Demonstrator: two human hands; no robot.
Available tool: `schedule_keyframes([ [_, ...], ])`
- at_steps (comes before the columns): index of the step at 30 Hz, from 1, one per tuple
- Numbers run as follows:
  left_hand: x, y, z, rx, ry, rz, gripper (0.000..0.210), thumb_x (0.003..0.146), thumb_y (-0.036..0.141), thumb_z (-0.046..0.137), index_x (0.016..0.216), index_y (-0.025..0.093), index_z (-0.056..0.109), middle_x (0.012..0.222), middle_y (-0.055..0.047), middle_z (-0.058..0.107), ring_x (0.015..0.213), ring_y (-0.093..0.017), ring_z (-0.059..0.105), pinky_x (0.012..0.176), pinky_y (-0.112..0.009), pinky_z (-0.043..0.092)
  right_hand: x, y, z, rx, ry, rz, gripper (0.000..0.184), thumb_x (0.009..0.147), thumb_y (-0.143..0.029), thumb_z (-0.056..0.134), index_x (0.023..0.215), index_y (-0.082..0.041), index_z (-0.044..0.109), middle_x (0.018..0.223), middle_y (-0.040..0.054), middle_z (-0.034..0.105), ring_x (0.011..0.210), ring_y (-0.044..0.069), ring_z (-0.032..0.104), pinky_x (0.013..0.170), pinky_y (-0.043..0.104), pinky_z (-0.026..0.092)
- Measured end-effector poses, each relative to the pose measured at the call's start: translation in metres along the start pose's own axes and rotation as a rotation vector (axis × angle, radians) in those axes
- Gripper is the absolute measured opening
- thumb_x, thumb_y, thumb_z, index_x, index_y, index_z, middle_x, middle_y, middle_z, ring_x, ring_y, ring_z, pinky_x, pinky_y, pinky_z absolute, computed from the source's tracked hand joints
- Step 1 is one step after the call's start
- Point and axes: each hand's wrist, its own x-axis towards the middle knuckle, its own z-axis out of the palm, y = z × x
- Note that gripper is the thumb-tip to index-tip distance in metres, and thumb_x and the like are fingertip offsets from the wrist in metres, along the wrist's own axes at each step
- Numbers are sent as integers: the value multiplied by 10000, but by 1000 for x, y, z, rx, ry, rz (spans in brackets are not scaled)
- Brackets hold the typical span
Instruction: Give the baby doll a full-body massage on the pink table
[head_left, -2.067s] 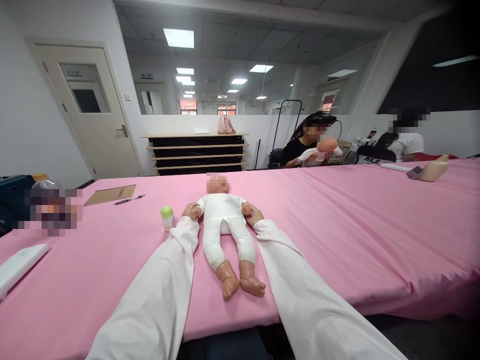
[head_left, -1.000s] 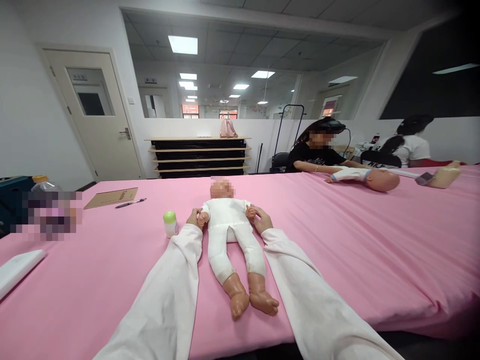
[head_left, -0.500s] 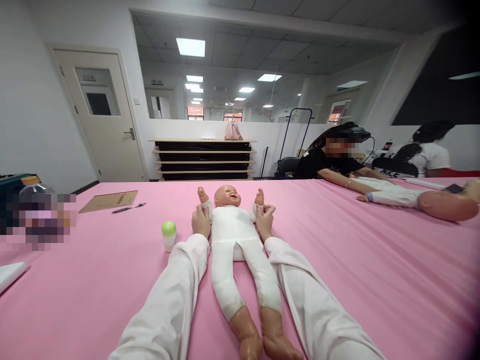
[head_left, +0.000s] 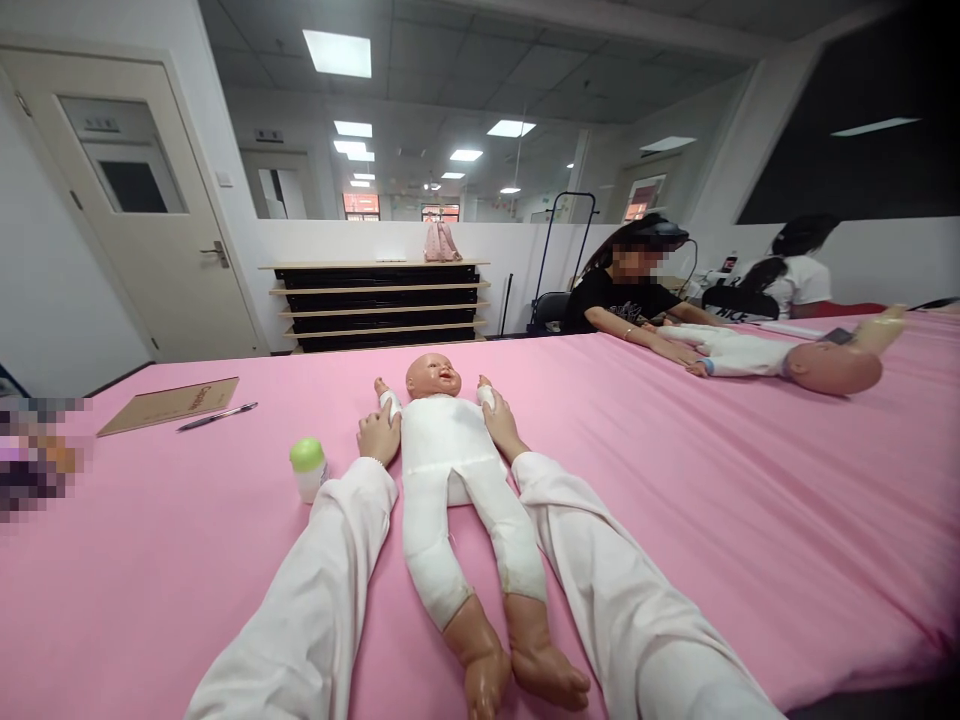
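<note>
A baby doll (head_left: 454, 440) with a white cloth body lies on its back on the pink-covered table, head away from me and bare feet toward me. My left hand (head_left: 379, 436) is round the doll's arm on the left, its fingers curled loosely on the white sleeve. On the other side my right hand (head_left: 504, 424) wraps the doll's other arm close to the body, with part of its fingers hidden. Both small doll hands stick out beyond my fingers. Beside my left forearm stands a small white bottle with a green cap (head_left: 307, 468).
A brown notebook (head_left: 169, 405) and a pen (head_left: 217, 416) lie at the left. Across the table at the right, a person in black (head_left: 630, 290) handles a second doll (head_left: 757, 355). Another person (head_left: 795, 270) sits behind. Shelves (head_left: 379, 300) stand beyond the table.
My hands have moved from pinching the doll's raised forearms near the wrists down to its arms closer to the body. The doll's arms sit lower, and the view has shifted right.
</note>
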Motion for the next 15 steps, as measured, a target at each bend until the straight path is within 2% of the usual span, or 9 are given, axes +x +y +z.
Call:
schedule_keyframes([
  [5, 2, -3, 1, 13, -10, -33, 506, 872, 461, 279, 1336, 285, 377, 1144, -147, 523, 1100, -341, 434, 883, -499, 341, -1, -1, -2, -51, -49, 20, 458, 814, -242, 358, 1266, -203, 425, 1092, 105, 578, 1011, 278, 526, 893, 470, 408],
  [8, 2, -7, 2, -122, 98, -15, 592, 838, 430, 394, 1386, 240, 276, 1098, -144, 550, 1086, -317, 461, 890, -465, 367, -4, -7, -5, -5, 65, -32, 487, 791, -242, 405, 1275, -192, 399, 1191, 108, 523, 1080, 270, 496, 933, 460, 394],
  [11, 1, -12, 2, -379, 246, 1, 850, 741, 357, 569, 1423, 172, 98, 1062, -117, 564, 1003, -253, 527, 861, -372, 427, -10, -15, -7, 45, 222, -89, 587, 736, -228, 480, 1296, -129, 339, 1247, 151, 459, 1150, 267, 451, 963, 435, 385],
  [12, 0, -13, 1, -455, 270, 8, 897, 707, 325, 611, 1419, 165, 91, 1059, -107, 564, 975, -235, 543, 846, -350, 441, -13, -18, -9, 71, 247, -121, 636, 708, -202, 497, 1309, -115, 311, 1250, 158, 450, 1158, 262, 446, 964, 420, 390],
  [13, -1, -13, 1, -519, 283, 22, 900, 678, 289, 640, 1408, 167, 129, 1068, -101, 560, 964, -223, 550, 840, -338, 450, -16, -20, -10, 99, 261, -156, 681, 678, -173, 509, 1320, -109, 288, 1249, 159, 446, 1160, 255, 446, 963, 406, 395],
  [15, -3, -12, -1, -620, 289, 83, 770, 654, 227, 661, 1334, 191, 304, 1096, -94, 545, 992, -220, 544, 848, -338, 455, -22, -22, -16, 135, 254, -213, 709, 632, -135, 519, 1309, -119, 308, 1218, 146, 468, 1139, 247, 465, 953, 390, 408],
])
